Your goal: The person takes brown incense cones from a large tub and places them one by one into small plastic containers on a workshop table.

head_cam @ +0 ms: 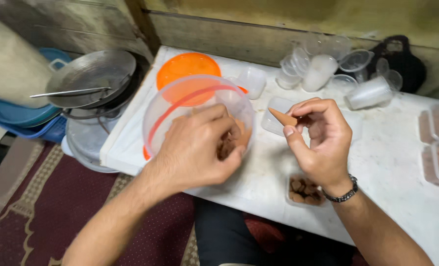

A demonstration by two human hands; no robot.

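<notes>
My left hand (197, 148) grips the rim of a large clear plastic tub (165, 108) tilted on its side, with brown pieces visible inside it. My right hand (320, 143) pinches a brown cone-shaped piece (282, 117) between thumb and fingers, held above the white table (391, 162). Below that hand sits a small clear box (304, 191) with several brown pieces in it. An empty small clear box (274, 114) lies just behind the cone.
An orange lid (187, 66) lies behind the tub. Several empty clear cups and lids (328, 69) are piled at the back. Filled clear boxes (438, 157) stand at the right edge. Metal pans (91, 79) and blue basins (22, 116) stack at left, over a dark red carpet.
</notes>
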